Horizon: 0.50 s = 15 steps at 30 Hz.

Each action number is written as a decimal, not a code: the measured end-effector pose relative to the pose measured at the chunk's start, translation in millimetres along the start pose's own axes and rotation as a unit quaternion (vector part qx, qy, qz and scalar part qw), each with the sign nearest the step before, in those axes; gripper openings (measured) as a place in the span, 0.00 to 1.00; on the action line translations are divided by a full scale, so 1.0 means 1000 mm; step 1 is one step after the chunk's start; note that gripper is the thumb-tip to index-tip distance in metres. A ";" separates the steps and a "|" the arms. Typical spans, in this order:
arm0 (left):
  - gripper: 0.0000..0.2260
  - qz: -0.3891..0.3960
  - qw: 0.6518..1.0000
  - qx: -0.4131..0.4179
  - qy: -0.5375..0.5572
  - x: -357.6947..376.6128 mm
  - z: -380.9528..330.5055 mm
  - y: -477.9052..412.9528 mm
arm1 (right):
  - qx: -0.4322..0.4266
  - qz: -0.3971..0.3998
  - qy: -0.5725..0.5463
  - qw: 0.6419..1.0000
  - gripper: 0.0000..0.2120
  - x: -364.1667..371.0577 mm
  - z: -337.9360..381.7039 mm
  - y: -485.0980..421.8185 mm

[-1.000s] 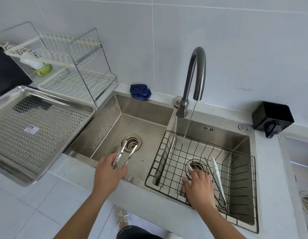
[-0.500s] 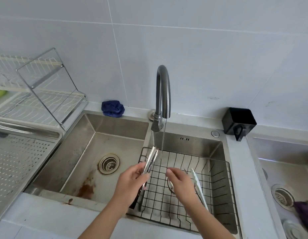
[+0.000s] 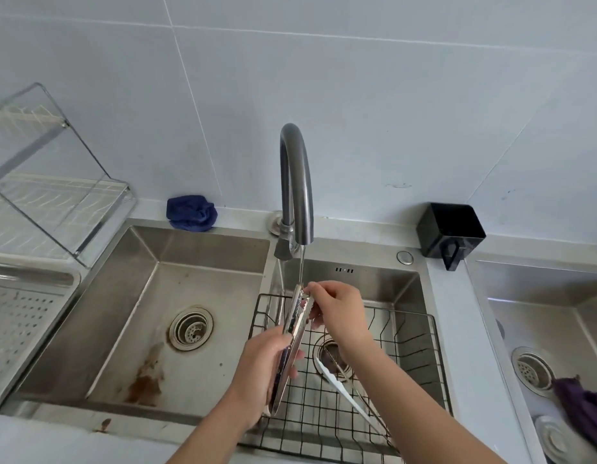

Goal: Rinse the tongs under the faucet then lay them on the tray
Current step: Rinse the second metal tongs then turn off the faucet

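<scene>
Shiny metal tongs (image 3: 295, 324) are held upright over the right basin, tips up in the thin water stream from the grey faucet (image 3: 295, 182). My left hand (image 3: 262, 370) grips their lower half. My right hand (image 3: 339, 309) pinches the scalloped tips right under the spout. The perforated steel tray (image 3: 19, 316) lies at the far left edge, only partly in view.
A black wire basket (image 3: 407, 356) sits in the right basin with white-tipped tongs (image 3: 344, 388) lying in it. The left basin (image 3: 176, 316) has a rust stain. Dish rack (image 3: 53, 182) at left, blue cloth (image 3: 191, 212), black holder (image 3: 451, 231), another sink at right.
The tongs went from the left basin to under the faucet. My right hand rose from the basket floor and took hold of their tips. The view shifted right.
</scene>
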<state>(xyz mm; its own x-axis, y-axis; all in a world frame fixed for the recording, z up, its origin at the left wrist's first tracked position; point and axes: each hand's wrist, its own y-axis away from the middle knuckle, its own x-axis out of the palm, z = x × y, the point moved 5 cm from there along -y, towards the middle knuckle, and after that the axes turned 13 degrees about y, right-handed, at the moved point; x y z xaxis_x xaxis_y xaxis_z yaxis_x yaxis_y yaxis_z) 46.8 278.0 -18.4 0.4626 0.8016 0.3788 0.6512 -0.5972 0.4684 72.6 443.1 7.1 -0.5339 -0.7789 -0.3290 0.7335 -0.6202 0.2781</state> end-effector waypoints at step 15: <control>0.15 -0.035 0.998 -0.003 0.044 -0.006 -0.012 -0.005 | -0.002 0.090 -0.052 0.995 0.08 0.030 -0.015 0.008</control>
<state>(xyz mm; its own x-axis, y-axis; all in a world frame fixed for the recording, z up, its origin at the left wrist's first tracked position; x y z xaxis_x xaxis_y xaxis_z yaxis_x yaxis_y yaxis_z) 33.1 275.7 -13.7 0.3615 0.8360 0.4128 0.6770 -0.5398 0.5003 68.3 416.1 -14.5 -0.4346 -0.8825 -0.1799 0.8226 -0.4703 0.3196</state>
